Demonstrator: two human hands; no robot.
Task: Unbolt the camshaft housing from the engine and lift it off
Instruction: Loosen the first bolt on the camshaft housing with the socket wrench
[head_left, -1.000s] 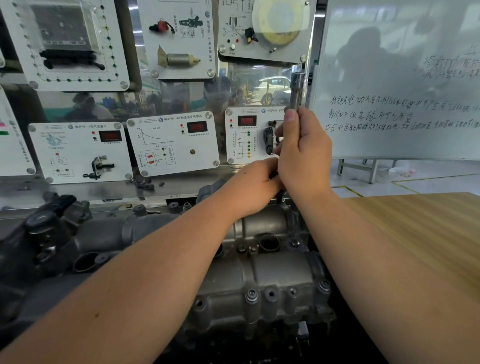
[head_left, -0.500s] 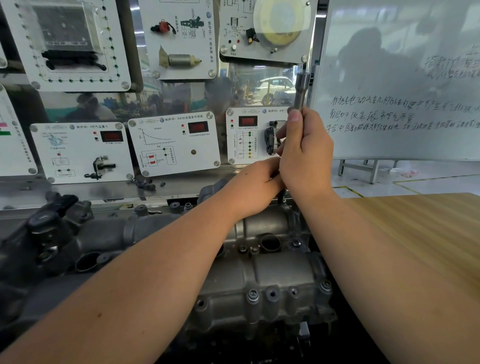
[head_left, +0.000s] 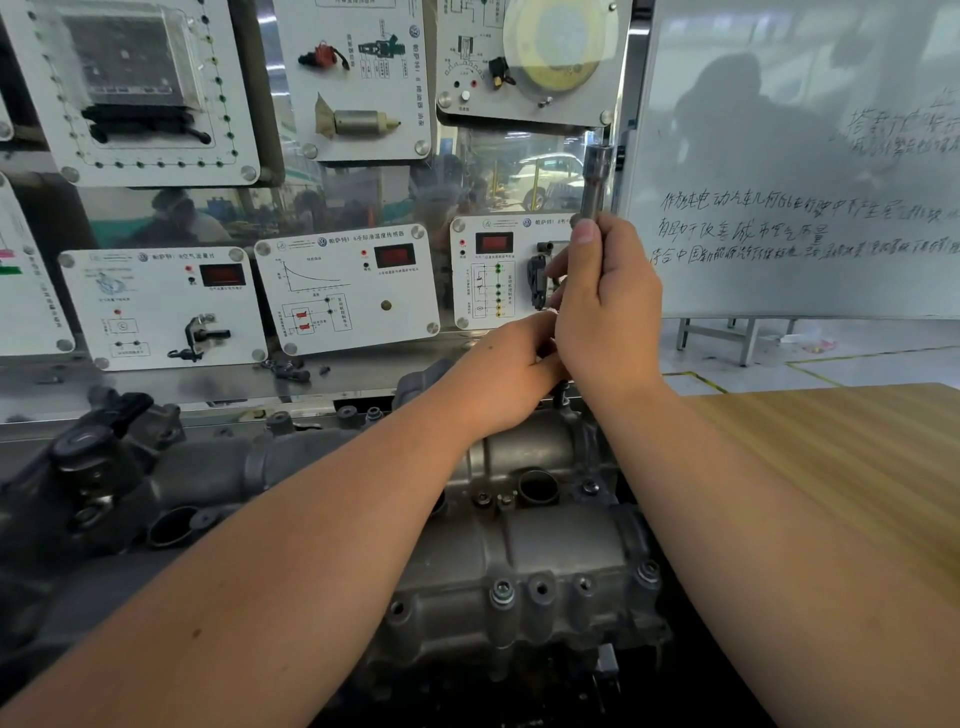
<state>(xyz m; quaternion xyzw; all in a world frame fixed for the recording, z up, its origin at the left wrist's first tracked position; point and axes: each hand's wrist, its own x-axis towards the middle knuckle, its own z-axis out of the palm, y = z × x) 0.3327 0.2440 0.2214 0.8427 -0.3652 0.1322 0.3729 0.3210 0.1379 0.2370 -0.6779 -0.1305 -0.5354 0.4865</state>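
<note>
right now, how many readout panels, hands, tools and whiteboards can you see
panels with a red readout: 3
hands, left hand and right hand: 2
socket tool, held upright by the right hand: 1
whiteboard: 1
total: 7

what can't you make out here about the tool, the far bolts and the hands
All in the head view:
- Lower end of the socket tool: hidden inside the right hand, so what it sits on cannot be told.
- Left hand fingers: covered by the right hand; whether they hold anything is unclear.
- Far edge of the camshaft housing: bolts there are blocked by both hands.
- Whiteboard writing: too small and blurred to read.
</note>
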